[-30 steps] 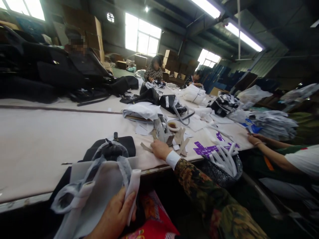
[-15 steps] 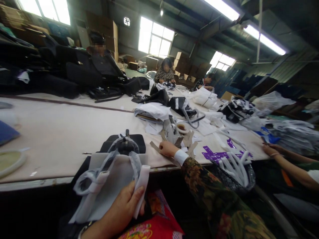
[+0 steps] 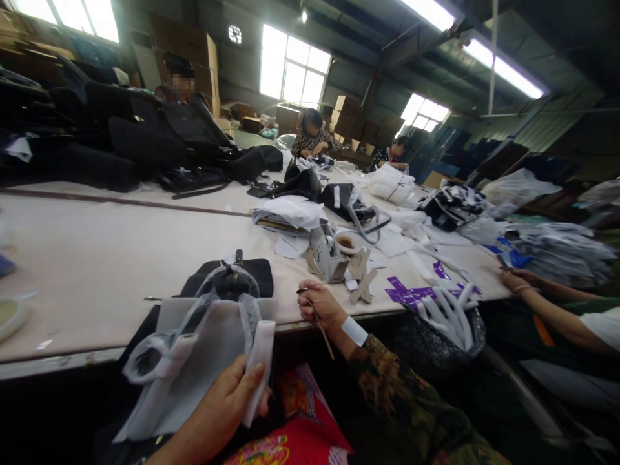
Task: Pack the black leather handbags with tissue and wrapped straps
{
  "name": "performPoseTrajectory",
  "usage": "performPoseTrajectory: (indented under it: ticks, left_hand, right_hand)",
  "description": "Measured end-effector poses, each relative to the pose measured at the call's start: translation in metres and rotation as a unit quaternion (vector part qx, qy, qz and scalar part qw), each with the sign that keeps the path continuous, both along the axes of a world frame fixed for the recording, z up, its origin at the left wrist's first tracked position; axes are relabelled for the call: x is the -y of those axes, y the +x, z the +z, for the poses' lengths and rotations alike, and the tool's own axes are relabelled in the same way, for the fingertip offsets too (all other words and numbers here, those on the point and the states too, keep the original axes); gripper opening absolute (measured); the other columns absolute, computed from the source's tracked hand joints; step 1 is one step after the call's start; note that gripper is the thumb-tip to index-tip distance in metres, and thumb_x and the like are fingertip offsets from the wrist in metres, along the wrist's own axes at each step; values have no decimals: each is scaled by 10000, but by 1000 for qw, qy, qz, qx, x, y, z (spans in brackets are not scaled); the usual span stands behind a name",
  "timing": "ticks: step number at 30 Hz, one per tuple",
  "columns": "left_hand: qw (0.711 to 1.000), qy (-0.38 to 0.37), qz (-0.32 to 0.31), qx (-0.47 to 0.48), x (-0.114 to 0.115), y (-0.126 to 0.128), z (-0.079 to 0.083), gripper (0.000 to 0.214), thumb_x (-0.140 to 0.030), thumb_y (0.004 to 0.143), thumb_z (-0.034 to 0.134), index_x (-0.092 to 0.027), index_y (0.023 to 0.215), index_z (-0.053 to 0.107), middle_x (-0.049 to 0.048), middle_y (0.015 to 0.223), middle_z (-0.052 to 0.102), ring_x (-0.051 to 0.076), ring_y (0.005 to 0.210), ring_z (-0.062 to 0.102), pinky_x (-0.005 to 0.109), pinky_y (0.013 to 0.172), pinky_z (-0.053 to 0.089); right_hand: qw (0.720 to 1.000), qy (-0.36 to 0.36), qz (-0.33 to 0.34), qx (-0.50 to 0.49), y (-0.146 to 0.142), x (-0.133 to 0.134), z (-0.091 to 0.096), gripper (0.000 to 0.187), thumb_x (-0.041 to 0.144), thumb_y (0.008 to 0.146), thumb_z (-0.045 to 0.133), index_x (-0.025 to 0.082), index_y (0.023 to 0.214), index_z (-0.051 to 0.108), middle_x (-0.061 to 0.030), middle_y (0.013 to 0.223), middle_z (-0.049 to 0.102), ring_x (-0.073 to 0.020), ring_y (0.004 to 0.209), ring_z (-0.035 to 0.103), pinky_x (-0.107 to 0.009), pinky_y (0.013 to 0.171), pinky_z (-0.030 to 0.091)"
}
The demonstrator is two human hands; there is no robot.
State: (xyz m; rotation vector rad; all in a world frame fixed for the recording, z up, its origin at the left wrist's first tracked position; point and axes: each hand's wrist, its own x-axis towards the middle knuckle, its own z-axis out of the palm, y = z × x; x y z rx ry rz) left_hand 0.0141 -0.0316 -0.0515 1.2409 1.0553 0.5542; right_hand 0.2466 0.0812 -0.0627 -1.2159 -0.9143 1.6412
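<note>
A black backpack [image 3: 264,276] lies tilted over the table's front edge, its front covered by a translucent white foam sheet [image 3: 213,361]. Clear plastic film wraps its top handle and straps, and a roll of white foam [image 3: 177,361] surrounds the left strap. My left hand [image 3: 227,400] is closed around the white foam piece [image 3: 261,355] on the right strap, thumb on top. Just above the table edge, my right hand [image 3: 317,305] pinches a thin grey-brown cardboard strip [image 3: 320,326], seen nearly edge-on. More cardboard strips [image 3: 363,284] lie beside a grey tape dispenser [image 3: 325,252].
Purple tape strips [image 3: 411,292] and a dark bag of white foam rolls [image 3: 450,316] sit at the right edge. A co-worker's hands [image 3: 518,279] are farther right. Black bags [image 3: 140,142] heap up at the back left. Stacked papers [image 3: 288,213] lie mid-table.
My right hand has drawn the cardboard strip away from the pile, slightly left and toward me, turning it edge-on. My left hand keeps its grip on the foam. The view has shifted a little.
</note>
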Motion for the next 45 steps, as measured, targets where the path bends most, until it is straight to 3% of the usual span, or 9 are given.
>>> performPoseTrajectory:
  ticks: [7,10,15,22,29,34,38,42,45]
  left_hand:
    - [1000,-1,15,7,2,1,-4,576,-750,871,445,-184,851,555,22,632,647,162,551,553,259,535,401]
    - [999,-14,30,18,2,1,1,575,-760,836,493,-188,835,556,14,613,635,162,537,549,257,523,395]
    - [999,-20,38,27,2,-1,7,573,-753,839,501,-185,837,570,13,608,639,160,535,547,257,524,396]
    - [999,-17,45,24,3,-3,2,544,-711,883,485,-175,860,578,12,620,648,153,541,552,249,527,394]
    - [999,-5,41,32,3,-3,-3,557,-720,883,481,-172,852,572,11,607,634,141,513,531,247,503,378]
    - [999,-9,43,27,4,-3,1,549,-719,876,497,-176,845,565,6,598,632,141,515,530,249,509,377]
    - [998,-12,46,27,4,-2,1,566,-738,864,495,-176,841,564,1,588,628,139,509,520,251,509,369]
    - [998,-14,47,34,3,-2,0,561,-735,864,502,-177,857,564,5,602,638,145,521,529,254,519,374]
    - [998,-15,51,37,4,-1,1,540,-713,878,505,-176,861,561,4,597,635,146,522,528,254,520,375]
  right_hand:
    - [984,-35,-37,-170,-12,19,2,311,226,629,669,246,826,429,105,547,433,-46,386,290,-157,405,157]
    - [978,-30,-47,-201,-14,31,4,283,217,635,700,229,797,468,57,605,532,-61,434,395,-162,421,246]
    - [979,-31,-67,-192,-10,43,0,277,208,642,739,199,879,597,-13,707,670,-119,535,560,-228,497,437]
    - [989,-9,-80,-122,-10,34,-5,365,293,626,859,171,860,607,-25,783,719,-151,603,670,-218,495,479]
    - [993,-11,-66,-95,-10,27,-3,316,311,740,760,196,906,517,39,584,637,-112,348,531,-174,330,350]
    - [982,-21,-80,-171,-17,29,1,332,214,724,720,218,979,508,31,663,650,-81,395,482,-172,378,357]
    - [964,-35,-94,-245,-22,31,5,280,131,686,713,209,859,506,32,665,627,-52,434,439,-157,424,337]
    - [949,-50,-77,-301,-21,36,10,181,221,718,700,167,821,562,-16,748,653,-77,544,530,-203,525,464]
    - [946,-65,-34,-314,-21,45,14,259,332,758,713,127,887,622,-64,839,681,-137,676,622,-266,603,542]
